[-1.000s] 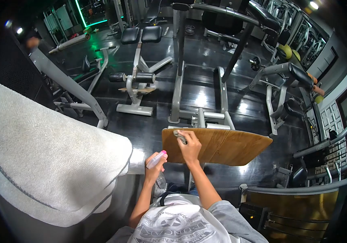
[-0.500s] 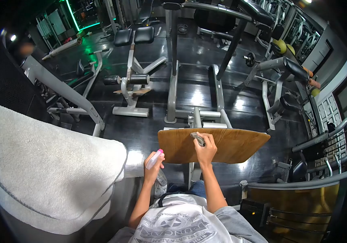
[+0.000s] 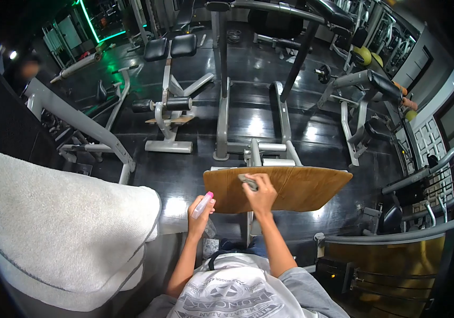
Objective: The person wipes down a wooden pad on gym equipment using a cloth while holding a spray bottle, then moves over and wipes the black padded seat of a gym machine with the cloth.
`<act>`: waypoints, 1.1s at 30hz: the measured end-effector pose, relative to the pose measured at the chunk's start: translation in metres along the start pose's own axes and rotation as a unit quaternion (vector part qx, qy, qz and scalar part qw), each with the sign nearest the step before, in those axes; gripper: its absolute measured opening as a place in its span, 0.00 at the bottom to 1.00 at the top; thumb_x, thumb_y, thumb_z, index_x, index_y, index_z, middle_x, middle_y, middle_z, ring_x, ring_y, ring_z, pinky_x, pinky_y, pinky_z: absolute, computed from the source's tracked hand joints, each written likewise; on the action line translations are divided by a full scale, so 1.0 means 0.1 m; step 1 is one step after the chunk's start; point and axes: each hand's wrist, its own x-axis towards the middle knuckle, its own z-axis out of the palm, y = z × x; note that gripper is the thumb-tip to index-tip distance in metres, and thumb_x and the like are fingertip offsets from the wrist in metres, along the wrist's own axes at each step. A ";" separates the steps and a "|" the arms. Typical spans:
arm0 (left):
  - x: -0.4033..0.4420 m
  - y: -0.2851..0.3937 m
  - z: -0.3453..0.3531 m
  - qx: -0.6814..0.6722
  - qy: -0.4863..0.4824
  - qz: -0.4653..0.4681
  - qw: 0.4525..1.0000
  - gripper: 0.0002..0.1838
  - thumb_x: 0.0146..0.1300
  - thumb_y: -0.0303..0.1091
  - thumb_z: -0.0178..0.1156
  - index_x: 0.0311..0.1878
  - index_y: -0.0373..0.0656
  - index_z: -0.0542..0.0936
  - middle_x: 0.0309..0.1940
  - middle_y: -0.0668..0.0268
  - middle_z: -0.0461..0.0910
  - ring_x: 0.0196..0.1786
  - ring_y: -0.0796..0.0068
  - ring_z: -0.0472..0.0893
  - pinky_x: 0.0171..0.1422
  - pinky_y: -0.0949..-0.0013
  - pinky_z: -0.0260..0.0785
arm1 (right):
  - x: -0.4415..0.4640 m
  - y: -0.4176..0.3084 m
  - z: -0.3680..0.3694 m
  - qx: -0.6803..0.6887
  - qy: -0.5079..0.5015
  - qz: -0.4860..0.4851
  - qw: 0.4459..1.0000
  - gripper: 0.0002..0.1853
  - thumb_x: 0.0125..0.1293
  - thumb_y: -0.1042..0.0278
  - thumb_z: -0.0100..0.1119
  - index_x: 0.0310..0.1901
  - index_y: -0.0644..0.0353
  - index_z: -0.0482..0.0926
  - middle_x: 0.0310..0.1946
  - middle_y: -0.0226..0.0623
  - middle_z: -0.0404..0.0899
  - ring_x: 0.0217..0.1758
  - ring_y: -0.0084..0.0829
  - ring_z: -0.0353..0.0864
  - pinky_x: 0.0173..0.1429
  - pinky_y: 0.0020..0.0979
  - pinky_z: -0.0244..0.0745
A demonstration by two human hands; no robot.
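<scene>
My left hand (image 3: 199, 217) is closed around a small translucent bottle (image 3: 201, 207) with a pink top, just off the left edge of a brown wooden board (image 3: 306, 188). A crumpled grey cloth (image 3: 248, 182) is pinched in the fingers of my right hand (image 3: 262, 196). That hand is over the left half of the board, and the cloth appears to lie against its surface. Part of the bottle is covered by my left fingers.
A white towel (image 3: 68, 228) drapes over something at my left. Beyond the board stand a metal machine frame (image 3: 224, 116) and a padded bench (image 3: 183, 46). A grey rail (image 3: 396, 239) runs at my right. Yellow balls (image 3: 362, 55) sit at the back right.
My right hand has slid a little to the left across the board with the cloth. My left hand still holds the bottle in nearly the same place. The view has shifted slightly.
</scene>
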 end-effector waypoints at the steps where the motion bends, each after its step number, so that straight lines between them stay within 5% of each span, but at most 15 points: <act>1: 0.03 0.01 0.01 0.017 -0.003 0.001 1.000 0.12 0.69 0.37 0.63 0.45 0.38 0.83 0.38 0.68 0.82 0.33 0.84 0.79 0.38 0.78 0.72 | 0.06 0.05 -0.11 -0.008 0.016 0.011 1.000 0.13 0.49 0.67 0.74 0.40 0.46 0.87 0.39 0.26 0.82 0.39 0.35 0.84 0.42 0.34 0.78; 5: 0.31 0.15 0.08 0.000 -0.009 0.061 0.998 0.20 0.69 0.38 0.62 0.57 0.33 0.81 0.52 0.59 0.83 0.31 0.82 0.79 0.33 0.79 0.74 | 0.24 0.08 -0.41 -0.015 0.042 0.011 0.999 0.12 0.51 0.67 0.72 0.40 0.48 0.87 0.38 0.30 0.81 0.38 0.38 0.84 0.42 0.36 0.77; 12: 0.73 0.16 0.23 -0.011 -0.064 0.098 0.993 0.19 0.70 0.38 0.61 0.56 0.34 0.81 0.53 0.62 0.83 0.30 0.82 0.80 0.30 0.78 0.72 | 0.16 -0.36 0.18 0.037 -0.004 -0.015 0.999 0.13 0.51 0.66 0.73 0.41 0.49 0.85 0.37 0.31 0.79 0.40 0.38 0.84 0.41 0.38 0.78; 18: 0.76 0.07 0.24 -0.011 -0.051 0.113 0.992 0.19 0.71 0.42 0.59 0.54 0.35 0.82 0.51 0.64 0.83 0.25 0.80 0.79 0.29 0.77 0.65 | -0.04 -0.12 0.22 -0.056 -0.067 -0.035 0.996 0.14 0.51 0.62 0.74 0.40 0.48 0.83 0.38 0.29 0.77 0.40 0.39 0.83 0.41 0.39 0.78; 25: 0.79 0.01 0.22 -0.012 -0.061 0.151 0.987 0.19 0.70 0.41 0.61 0.53 0.35 0.83 0.53 0.62 0.82 0.31 0.82 0.77 0.28 0.76 0.71 | 0.17 0.20 -0.48 -0.048 0.079 0.054 0.994 0.11 0.53 0.69 0.70 0.39 0.54 0.83 0.37 0.34 0.79 0.38 0.42 0.83 0.42 0.40 0.77; 29: 0.79 0.01 0.22 -0.010 -0.065 0.155 0.986 0.18 0.70 0.41 0.60 0.53 0.35 0.83 0.53 0.63 0.82 0.29 0.83 0.77 0.28 0.77 0.70 | 0.13 0.07 -0.18 0.024 0.118 0.070 0.990 0.10 0.53 0.70 0.70 0.38 0.56 0.82 0.37 0.37 0.79 0.40 0.43 0.83 0.43 0.40 0.77; 33: 0.78 -0.01 0.21 -0.004 -0.063 0.154 0.986 0.17 0.70 0.38 0.60 0.53 0.34 0.83 0.54 0.61 0.81 0.28 0.83 0.76 0.28 0.78 0.69 | -0.02 -0.19 0.18 0.023 0.017 0.024 0.999 0.12 0.52 0.67 0.72 0.40 0.51 0.83 0.37 0.31 0.79 0.40 0.40 0.83 0.42 0.40 0.77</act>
